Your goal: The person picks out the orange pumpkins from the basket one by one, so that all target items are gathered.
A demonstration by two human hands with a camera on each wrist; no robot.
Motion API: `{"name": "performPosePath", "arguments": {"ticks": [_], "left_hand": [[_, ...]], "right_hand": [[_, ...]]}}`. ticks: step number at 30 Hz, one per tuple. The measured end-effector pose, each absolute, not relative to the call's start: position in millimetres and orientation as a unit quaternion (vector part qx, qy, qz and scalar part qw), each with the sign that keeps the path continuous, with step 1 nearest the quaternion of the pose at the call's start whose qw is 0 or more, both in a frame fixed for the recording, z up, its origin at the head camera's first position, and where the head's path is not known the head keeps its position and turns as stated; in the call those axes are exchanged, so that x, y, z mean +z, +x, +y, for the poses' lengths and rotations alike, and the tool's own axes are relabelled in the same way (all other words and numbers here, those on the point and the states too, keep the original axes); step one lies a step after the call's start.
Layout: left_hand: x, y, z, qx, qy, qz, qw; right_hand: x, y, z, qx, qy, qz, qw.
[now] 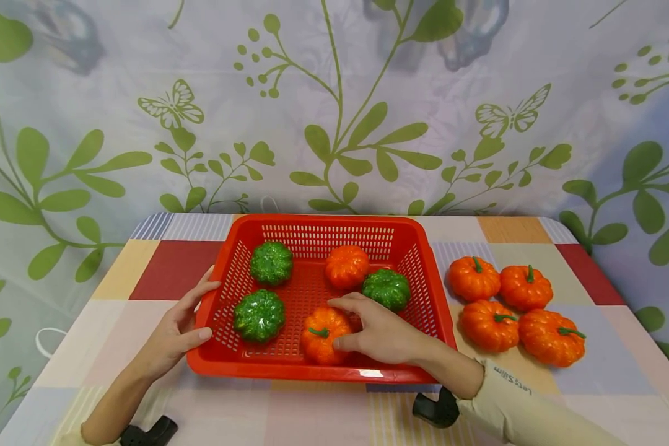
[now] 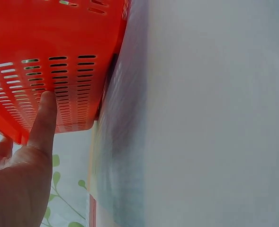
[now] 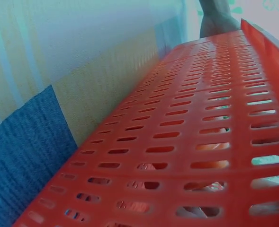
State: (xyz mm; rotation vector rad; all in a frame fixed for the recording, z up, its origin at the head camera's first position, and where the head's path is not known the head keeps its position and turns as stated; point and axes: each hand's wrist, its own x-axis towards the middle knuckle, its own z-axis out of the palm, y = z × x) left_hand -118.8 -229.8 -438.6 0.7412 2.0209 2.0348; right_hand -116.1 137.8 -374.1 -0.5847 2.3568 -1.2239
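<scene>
A red plastic basket with slotted walls stands on the table. My left hand holds its left rim, thumb over the edge; in the left wrist view a finger lies against the outer wall. My right hand reaches into the basket and grips a small orange pumpkin with a green stem, near the front wall. The palm hides the pumpkin's right side. Two green pumpkins, one at the back and one in front, sit at left in the basket. Another orange pumpkin and a green one are behind my right hand.
Several orange pumpkins stand in a close group on the patchwork tablecloth, right of the basket. A patterned curtain hangs behind the table's back edge. Black wrist devices show below both forearms.
</scene>
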Motion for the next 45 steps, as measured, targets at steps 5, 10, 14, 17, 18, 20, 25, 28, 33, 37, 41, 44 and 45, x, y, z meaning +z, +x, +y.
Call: {"name": "performPosePath", "arguments": {"ticks": [5,10,14,17,18,20,25,28,33,37,41,44,45], "left_hand": [[-438,-117,-229,0.684,0.250,0.679,0.089],[-438,-117,-231,0.681,0.252,0.682,0.087],[-439,-118,-232,0.678,0.250,0.686,0.086],[-440,-119,-233,0.676,0.249,0.688,0.084],[-440,-119,-233,0.676,0.248,0.689,0.084],[-440,-120,-233,0.675,0.250,0.689,0.083],[-441,-121,-234,0.677,0.251,0.687,0.083],[-442,-121,-234,0.677,0.250,0.688,0.083],[-442,-121,-234,0.676,0.246,0.690,0.083],[-441,-121,-233,0.676,0.246,0.689,0.086],[-441,-121,-232,0.677,0.247,0.688,0.088],[-441,-122,-232,0.678,0.249,0.686,0.088],[-441,-122,-232,0.678,0.250,0.686,0.088]], "right_hand": [[-377,-116,138,-0.451,-0.196,0.852,0.182],[-378,-118,138,-0.487,-0.209,0.824,0.201],[-378,-119,138,-0.500,-0.223,0.809,0.214],[-376,-119,138,-0.490,-0.225,0.816,0.210],[-376,-119,139,-0.486,-0.224,0.819,0.208],[-374,-119,139,-0.478,-0.220,0.825,0.204],[-371,-117,138,-0.467,-0.193,0.837,0.209],[-371,-116,137,-0.472,-0.178,0.837,0.211],[-371,-116,137,-0.486,-0.174,0.835,0.193],[-370,-116,139,-0.518,-0.161,0.818,0.188],[-369,-114,140,-0.545,-0.158,0.802,0.186],[-368,-112,142,-0.544,-0.160,0.804,0.180],[-368,-111,142,-0.542,-0.158,0.806,0.177]]}}
